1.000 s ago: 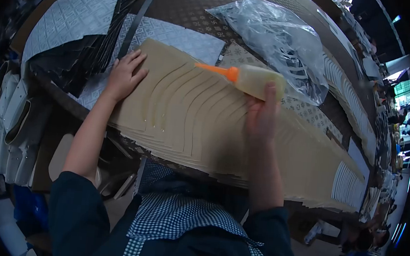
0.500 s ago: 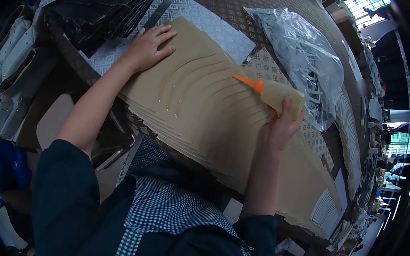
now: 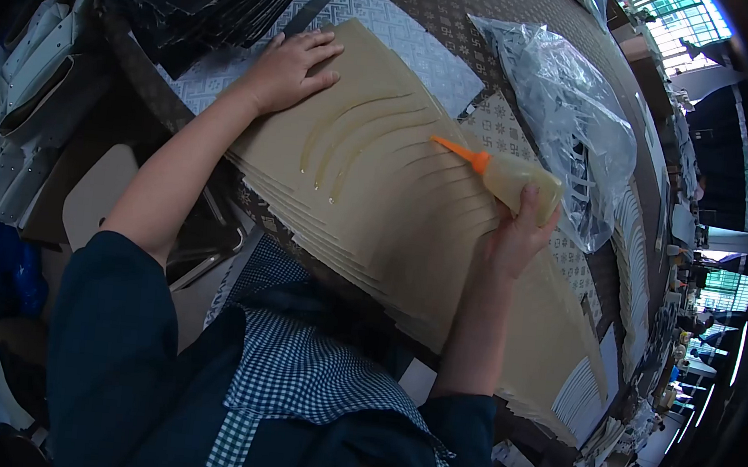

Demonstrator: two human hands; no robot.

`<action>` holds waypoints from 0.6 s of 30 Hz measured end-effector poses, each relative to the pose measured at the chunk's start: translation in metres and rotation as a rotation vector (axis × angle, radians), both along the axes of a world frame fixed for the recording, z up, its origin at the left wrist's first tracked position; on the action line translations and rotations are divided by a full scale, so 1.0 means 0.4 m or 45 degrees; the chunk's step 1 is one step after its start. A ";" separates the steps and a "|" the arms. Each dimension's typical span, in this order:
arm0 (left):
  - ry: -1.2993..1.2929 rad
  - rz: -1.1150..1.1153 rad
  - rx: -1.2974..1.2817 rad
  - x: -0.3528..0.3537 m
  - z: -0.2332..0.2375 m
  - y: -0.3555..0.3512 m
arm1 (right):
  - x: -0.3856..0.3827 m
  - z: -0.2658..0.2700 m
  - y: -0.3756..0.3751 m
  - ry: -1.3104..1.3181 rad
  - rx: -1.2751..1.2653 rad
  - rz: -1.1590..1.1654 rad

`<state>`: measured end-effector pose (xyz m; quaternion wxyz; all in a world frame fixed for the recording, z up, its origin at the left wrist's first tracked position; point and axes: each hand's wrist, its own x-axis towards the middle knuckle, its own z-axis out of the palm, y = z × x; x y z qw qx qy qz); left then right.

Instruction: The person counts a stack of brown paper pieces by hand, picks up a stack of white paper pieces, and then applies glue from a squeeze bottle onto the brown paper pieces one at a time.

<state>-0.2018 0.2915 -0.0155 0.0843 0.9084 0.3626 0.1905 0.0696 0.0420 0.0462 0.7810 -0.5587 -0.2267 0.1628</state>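
Bench (image 3: 443,8) under a dark patterned cover, its near edge curving past the person's front; cluttered workroom off to the right. Tan sheets (image 3: 392,235) lie stacked along that near edge, lower ones stepping out toward the person in thin ledges. Toward the bench's far side, a clear plastic bag (image 3: 564,99); toward its left end, black sheets (image 3: 189,13) in a loose pile and a metal strip (image 3: 323,0).

Left hand (image 3: 292,73): palm down, thumb apart from fingers, resting near the far left corner of the top sheet, grasping nothing. Right hand (image 3: 520,237): wrapped round a tilted squeeze bottle (image 3: 520,186), orange nozzle (image 3: 459,150) pointing left, its tip near the top sheet's far edge. Tip contact: cannot tell from this angle.

Three glossy amber curves (image 3: 310,139) mark the left part, beads at their near ends. Fainter lines lie to their right; wet or dry, cannot tell.

Judgement on handling: light, even squeeze, since the beads suggest excess pooling at stroke ends; ease pressure before lifting. Nozzle best low, at constant slant, spacing matched to the neighbouring curve. Left palm best flat, checking any creep of the top sheet, clear of wet lines.
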 end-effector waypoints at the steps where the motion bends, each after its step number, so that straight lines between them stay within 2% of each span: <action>1: 0.000 -0.002 0.006 0.000 -0.002 0.001 | 0.001 -0.001 0.001 0.007 0.004 0.016; 18: -0.006 0.012 -0.020 0.003 -0.005 0.002 | -0.033 -0.011 0.012 0.092 -0.014 0.186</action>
